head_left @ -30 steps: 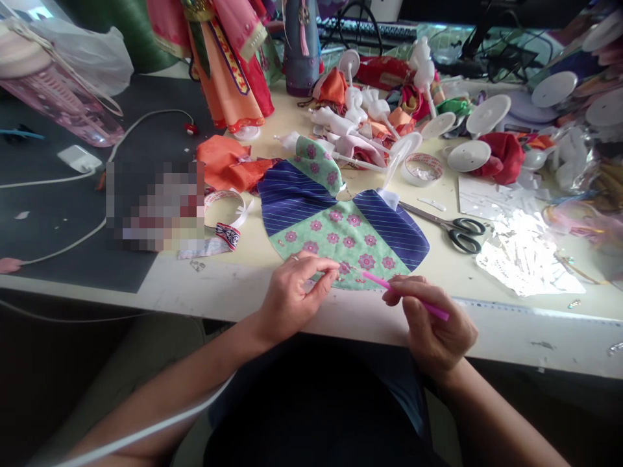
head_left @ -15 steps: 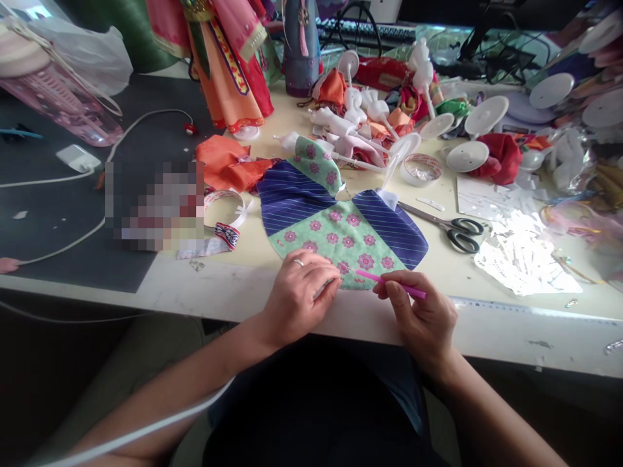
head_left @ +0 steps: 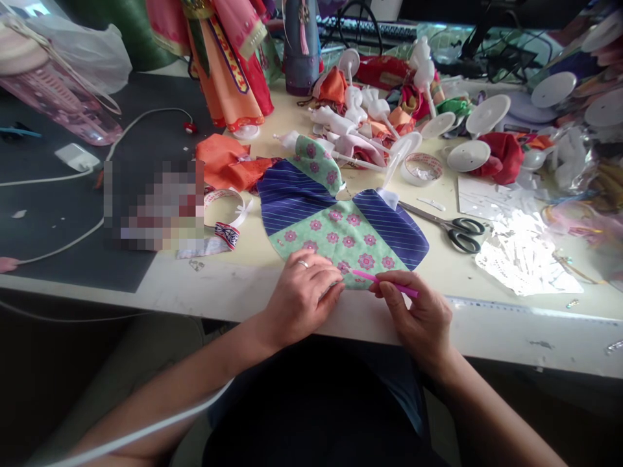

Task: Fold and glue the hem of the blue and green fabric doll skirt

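Observation:
My right hand point(head_left: 413, 308) holds a slim pink pen-like stick point(head_left: 400, 288) between thumb and fingers. Its tip points left, over the lower edge of a green flowered cloth piece point(head_left: 335, 227) with dark blue striped side panels point(head_left: 390, 224). On that cloth's lower left edge rests my left hand point(head_left: 306, 292), with a ring on one finger. The left fingers are bent, with thumb and forefinger brought together near the stick's tip; whatever lies between them is hidden.
Black-handled scissors point(head_left: 462, 233) and shiny white strips point(head_left: 511, 256) lie to the right. Behind are white doll stands point(head_left: 488, 115), a tape roll point(head_left: 421, 168) and a doll in orange dress point(head_left: 228, 84). Orange cloth point(head_left: 224, 162) and a patterned ribbon point(head_left: 226, 237) lie left.
My right hand has shifted slightly left with the pink stick, whose tip is now a bit closer to my left fingertips. The left hand and the cloth have hardly moved.

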`<state>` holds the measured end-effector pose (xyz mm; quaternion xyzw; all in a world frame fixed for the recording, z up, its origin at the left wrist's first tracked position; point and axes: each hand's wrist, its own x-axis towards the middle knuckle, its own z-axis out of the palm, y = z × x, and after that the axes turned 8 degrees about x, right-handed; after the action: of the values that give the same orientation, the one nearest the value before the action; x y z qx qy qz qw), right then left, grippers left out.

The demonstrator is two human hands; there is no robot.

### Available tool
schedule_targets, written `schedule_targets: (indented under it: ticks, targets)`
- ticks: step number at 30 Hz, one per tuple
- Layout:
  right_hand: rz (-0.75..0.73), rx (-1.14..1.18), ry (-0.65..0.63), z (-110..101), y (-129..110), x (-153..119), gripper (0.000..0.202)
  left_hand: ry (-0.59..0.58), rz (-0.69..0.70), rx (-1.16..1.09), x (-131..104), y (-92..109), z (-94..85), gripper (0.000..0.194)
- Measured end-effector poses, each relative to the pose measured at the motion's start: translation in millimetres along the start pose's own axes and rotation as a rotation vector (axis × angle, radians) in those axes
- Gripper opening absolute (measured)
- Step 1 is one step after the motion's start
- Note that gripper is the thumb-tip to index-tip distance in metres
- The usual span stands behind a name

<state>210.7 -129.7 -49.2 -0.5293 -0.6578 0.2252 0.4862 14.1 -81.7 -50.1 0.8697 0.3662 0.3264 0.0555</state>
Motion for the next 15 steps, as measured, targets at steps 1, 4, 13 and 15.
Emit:
schedule_targets:
  ticks: [1, 4, 13, 15]
  targets:
    - [-0.002, 0.002, -0.003, 0.0, -0.2, 0.3, 0.005, 0.0, 0.001, -0.002, 0.1, 0.0, 0.0, 0.004]
    - [-0.014, 0.004, -0.01, 0.0, -1.1, 1.4, 0.006, -0.004, 0.003, -0.005, 0.1, 0.4, 0.0, 0.004]
    - [-0.008, -0.009, -0.007, 0.2, -0.3, 1.3, 0.006, 0.005, 0.034, 0.03, 0.0, 0.9, -0.1, 0.006]
    - [0.002, -0.013, 0.002, 0.3, 0.2, 0.9, 0.006, 0.015, 0.053, 0.049, 0.3, 1.8, 0.2, 0.006]
